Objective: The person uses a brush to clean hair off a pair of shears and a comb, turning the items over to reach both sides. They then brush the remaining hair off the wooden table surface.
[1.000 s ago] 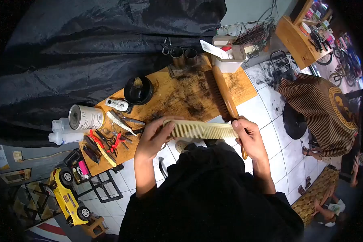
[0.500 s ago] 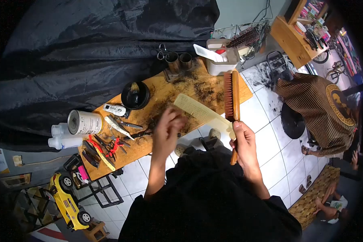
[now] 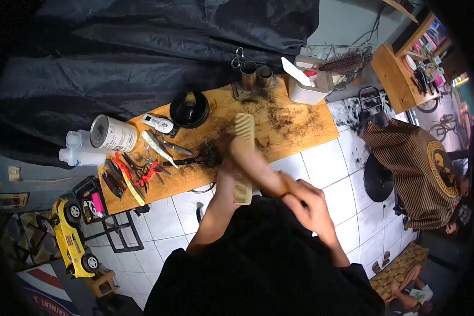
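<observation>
In the middle of the head view my left hand [image 3: 225, 184] is closed on a pale yellow comb [image 3: 245, 129], which stands nearly vertical with its wide toothed part upward. My right hand [image 3: 308, 203] grips the handle of a wooden brush [image 3: 260, 168]. Smeared by motion, the brush crosses in front of the comb, its head close to my left fingers. Below lies a wooden table [image 3: 216, 131] strewn with dark hair clippings. Dark scissors [image 3: 203, 158] rest on it, just beyond my left hand.
On the table are a black bowl [image 3: 189, 118], a white clipper [image 3: 158, 124], a straight razor [image 3: 158, 147], several scissors and a large can [image 3: 113, 134]. A white container [image 3: 308, 92] stands at the far right end. Someone under a striped cape [image 3: 413, 171] sits at right.
The comb has gone from my right hand to my left and turned upright. My right hand has swung the brush leftward across it. The whole view has shifted slightly.
</observation>
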### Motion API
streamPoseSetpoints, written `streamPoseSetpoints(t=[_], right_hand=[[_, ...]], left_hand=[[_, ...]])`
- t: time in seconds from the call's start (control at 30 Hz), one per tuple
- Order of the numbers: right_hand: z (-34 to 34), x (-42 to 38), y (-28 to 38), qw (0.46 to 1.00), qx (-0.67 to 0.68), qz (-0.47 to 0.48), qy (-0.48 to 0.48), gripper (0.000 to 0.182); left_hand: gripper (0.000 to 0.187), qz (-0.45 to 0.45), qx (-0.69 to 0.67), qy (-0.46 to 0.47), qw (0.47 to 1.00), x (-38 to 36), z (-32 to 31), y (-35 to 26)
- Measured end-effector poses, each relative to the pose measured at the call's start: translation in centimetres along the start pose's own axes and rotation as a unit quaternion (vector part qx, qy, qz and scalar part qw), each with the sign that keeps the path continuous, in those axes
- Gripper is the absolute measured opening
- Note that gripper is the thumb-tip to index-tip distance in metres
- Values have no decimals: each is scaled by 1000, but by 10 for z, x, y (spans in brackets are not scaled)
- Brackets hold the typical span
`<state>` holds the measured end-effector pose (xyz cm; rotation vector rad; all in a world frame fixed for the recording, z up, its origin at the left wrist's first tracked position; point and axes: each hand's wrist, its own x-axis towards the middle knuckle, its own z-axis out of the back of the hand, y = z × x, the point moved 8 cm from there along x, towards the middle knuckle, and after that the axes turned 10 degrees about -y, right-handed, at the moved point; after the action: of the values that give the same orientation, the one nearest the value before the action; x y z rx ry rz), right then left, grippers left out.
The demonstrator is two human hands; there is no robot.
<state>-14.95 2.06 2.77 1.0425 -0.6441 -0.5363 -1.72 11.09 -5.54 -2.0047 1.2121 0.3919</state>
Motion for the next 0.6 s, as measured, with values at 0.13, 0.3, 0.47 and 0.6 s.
streamPoseSetpoints(t=[0.13,0.3,0.47,0.6], right_hand=[[-27,-7,10,975,-50,48,212,35],[17,45,-32,978,-190,64,-56,29],[12,41,-3,991,-125,46,-22,38],[-34,9,24,980,-23,92,177,32]], left_hand=[[41,166,-55,142,974,2,5,27],[41,122,51,109,985,-17,10,11],[39,127,17,57,990,-14,27,3],[40,104,78,-67,989,-3,53,4]])
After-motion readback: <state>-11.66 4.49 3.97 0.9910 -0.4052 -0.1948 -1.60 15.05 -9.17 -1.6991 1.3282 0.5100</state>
